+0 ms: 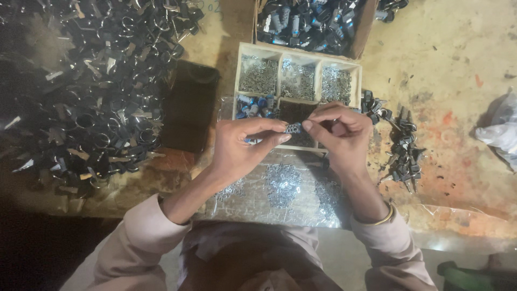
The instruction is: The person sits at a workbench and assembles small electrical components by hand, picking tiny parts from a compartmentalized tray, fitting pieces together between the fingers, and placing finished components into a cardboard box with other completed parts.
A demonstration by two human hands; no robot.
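Note:
My left hand (245,148) and my right hand (339,132) meet over the front edge of a small wooden compartment box (355,81). Both pinch a tiny blue-and-silver metal part (293,128) between thumb and fingertips. The box's back compartments hold small silver metal bits, and its front left one holds blue-and-silver parts (253,106). Under my wrists lies a clear plastic sheet (285,188) with small heaps of silver pieces.
A big heap of black and silver parts (91,91) covers the left of the worn table. A black flat object (189,105) lies beside the box. A cardboard box of dark parts (312,24) stands behind, a small pile of black pieces (401,148) sits right, and a white bag (498,132) lies far right.

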